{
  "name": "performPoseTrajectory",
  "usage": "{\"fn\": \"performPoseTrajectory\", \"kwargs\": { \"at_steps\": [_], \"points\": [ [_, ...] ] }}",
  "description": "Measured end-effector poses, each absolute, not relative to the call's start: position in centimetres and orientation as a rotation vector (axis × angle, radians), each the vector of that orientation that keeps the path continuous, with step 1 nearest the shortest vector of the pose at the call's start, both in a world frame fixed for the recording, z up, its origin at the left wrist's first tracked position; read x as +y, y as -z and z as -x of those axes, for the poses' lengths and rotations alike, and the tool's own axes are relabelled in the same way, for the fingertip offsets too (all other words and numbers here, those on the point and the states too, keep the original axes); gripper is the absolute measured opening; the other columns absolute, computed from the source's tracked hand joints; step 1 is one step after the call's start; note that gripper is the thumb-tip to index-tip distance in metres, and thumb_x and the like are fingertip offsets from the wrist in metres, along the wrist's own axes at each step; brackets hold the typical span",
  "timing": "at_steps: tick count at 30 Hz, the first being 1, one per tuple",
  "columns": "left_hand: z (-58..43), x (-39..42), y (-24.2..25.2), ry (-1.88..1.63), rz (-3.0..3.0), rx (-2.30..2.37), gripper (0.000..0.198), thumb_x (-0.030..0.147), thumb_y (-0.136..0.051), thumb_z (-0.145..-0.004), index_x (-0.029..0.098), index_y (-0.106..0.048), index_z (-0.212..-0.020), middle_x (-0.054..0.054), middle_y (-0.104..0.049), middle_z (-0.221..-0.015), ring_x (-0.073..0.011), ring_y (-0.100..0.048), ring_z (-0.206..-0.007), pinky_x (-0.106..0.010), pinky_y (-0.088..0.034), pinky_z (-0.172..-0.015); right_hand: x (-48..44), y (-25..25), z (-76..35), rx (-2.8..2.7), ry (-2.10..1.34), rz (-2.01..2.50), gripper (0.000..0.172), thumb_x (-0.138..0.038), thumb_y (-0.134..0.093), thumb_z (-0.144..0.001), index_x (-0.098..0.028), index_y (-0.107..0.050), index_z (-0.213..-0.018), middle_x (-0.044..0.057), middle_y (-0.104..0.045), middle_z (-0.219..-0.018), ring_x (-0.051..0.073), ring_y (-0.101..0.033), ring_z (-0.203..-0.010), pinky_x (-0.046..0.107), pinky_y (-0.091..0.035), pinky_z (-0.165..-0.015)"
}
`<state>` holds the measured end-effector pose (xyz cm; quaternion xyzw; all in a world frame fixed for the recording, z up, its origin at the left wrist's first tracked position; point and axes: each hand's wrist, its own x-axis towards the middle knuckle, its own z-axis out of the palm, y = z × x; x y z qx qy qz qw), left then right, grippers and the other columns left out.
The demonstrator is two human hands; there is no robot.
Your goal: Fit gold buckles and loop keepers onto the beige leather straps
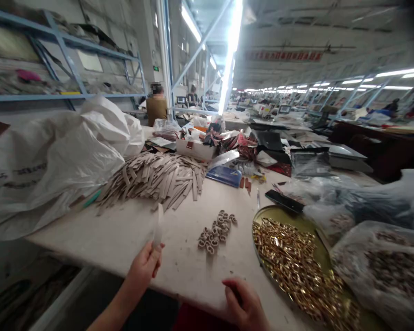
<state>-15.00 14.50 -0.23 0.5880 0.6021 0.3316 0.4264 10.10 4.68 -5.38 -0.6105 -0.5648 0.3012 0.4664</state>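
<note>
My left hand is raised at the near edge of the white table, pinching a pale strip of leather upright between its fingers. My right hand rests lower at the table's edge with its fingers curled, and anything inside them is hidden. It is nearest a round tray heaped with gold metal fittings. Ahead of my hands lies a small cluster of tan looped pieces. Beyond that, a large pile of beige strips spreads across the table.
A white woven sack bulges at the left. Clear plastic bags of metal parts sit at the right, with a phone by the tray. Boxes and papers crowd the far table. A co-worker stands beyond, beside blue shelving.
</note>
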Motion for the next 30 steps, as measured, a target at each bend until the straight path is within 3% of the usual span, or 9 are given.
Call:
{"fn": "performPoseTrajectory", "kwargs": {
  "at_steps": [2,4,7,10,13,18,23,27,30],
  "points": [
    [12.5,9.5,0.1,-0.693,-1.347,1.243,0.048,0.062,-0.038,-0.076,0.017,-0.049,-0.087,0.009,-0.034,-0.049,-0.0069,-0.030,-0.039,-0.018,-0.026,-0.039,5.3,4.9,-10.6,-1.326,-0.904,1.404,0.040,-0.051,-0.042,-0.081,-0.020,-0.058,-0.099,0.004,-0.062,-0.071,0.017,-0.057,-0.063,0.028,-0.048,-0.058],
    [10.7,5.8,-0.1,-0.489,-1.258,1.047,0.045,0.061,-0.044,-0.075,0.017,-0.050,-0.081,0.010,-0.031,-0.047,-0.0053,-0.025,-0.038,-0.018,-0.021,-0.038,5.8,4.0,-11.2,-1.096,-1.083,1.317,0.050,-0.058,-0.034,-0.082,-0.018,-0.049,-0.109,0.000,-0.055,-0.066,0.010,-0.044,-0.044,0.022,-0.037,-0.040],
    [9.1,2.7,-0.7,-0.280,-1.161,0.894,0.038,0.054,-0.049,-0.075,0.016,-0.049,-0.080,0.010,-0.035,-0.045,-0.0042,-0.026,-0.037,-0.017,-0.020,-0.037,5.5,2.7,-11.9,-0.825,-1.290,1.255,0.042,-0.057,-0.049,-0.075,-0.018,-0.049,-0.090,-0.009,-0.037,-0.050,0.006,-0.028,-0.037,0.018,-0.021,-0.035],
    [7.7,1.8,-1.6,-0.203,-1.025,0.838,0.030,0.043,-0.051,-0.078,0.015,-0.049,-0.087,0.006,-0.050,-0.051,-0.0053,-0.042,-0.040,-0.016,-0.027,-0.039,4.2,1.8,-12.2,-0.761,-1.376,1.232,0.036,-0.050,-0.059,-0.068,-0.018,-0.048,-0.078,-0.011,-0.030,-0.046,0.005,-0.024,-0.037,0.018,-0.016,-0.036],
    [5.8,2.0,-2.7,-0.231,-0.825,0.815,0.024,0.030,-0.048,-0.080,0.015,-0.049,-0.098,0.000,-0.060,-0.064,-0.0070,-0.054,-0.048,-0.015,-0.035,-0.043,3.0,1.2,-12.0,-0.825,-1.427,1.224,0.035,-0.047,-0.053,-0.074,-0.015,-0.052,-0.090,-0.010,-0.036,-0.046,0.005,-0.026,-0.039,0.019,-0.017,-0.038],
    [3.3,2.9,-4.3,-0.342,-0.640,0.875,0.020,0.011,-0.047,-0.075,0.012,-0.055,-0.094,-0.004,-0.063,-0.075,-0.0064,-0.059,-0.057,-0.013,-0.041,-0.048,3.2,0.5,-11.8,-0.965,-1.452,1.246,0.039,-0.044,-0.045,-0.079,-0.013,-0.055,-0.101,-0.008,-0.039,-0.048,0.007,-0.030,-0.040,0.020,-0.021,-0.040],
    [3.1,3.9,-4.6,-0.400,-0.571,0.953,0.019,0.008,-0.050,-0.074,0.011,-0.057,-0.090,-0.007,-0.064,-0.083,-0.0084,-0.061,-0.063,-0.014,-0.046,-0.050,6.0,1.7,-13.1,-1.129,-1.198,1.409,0.036,-0.041,-0.039,-0.082,-0.014,-0.056,-0.100,-0.004,-0.046,-0.056,0.010,-0.038,-0.045,0.023,-0.030,-0.044],
    [3.9,5.5,-4.1,-0.536,-0.519,0.985,0.025,0.008,-0.050,-0.075,0.012,-0.056,-0.099,-0.009,-0.065,-0.091,-0.0137,-0.064,-0.076,-0.018,-0.051,-0.058,8.7,2.3,-14.4,-1.346,-0.869,1.546,0.026,-0.032,-0.044,-0.081,-0.017,-0.059,-0.096,0.002,-0.056,-0.071,0.015,-0.050,-0.064,0.027,-0.039,-0.060],
    [5.0,7.7,-3.8,-0.832,-0.414,0.953,0.030,0.003,-0.046,-0.078,0.015,-0.054,-0.104,-0.008,-0.065,-0.097,-0.0136,-0.064,-0.084,-0.022,-0.052,-0.071,9.2,1.5,-13.8,-1.429,-0.959,1.518,0.024,-0.033,-0.046,-0.081,-0.017,-0.059,-0.094,0.004,-0.058,-0.077,0.015,-0.051,-0.067,0.028,-0.041,-0.062]
  ]
}}
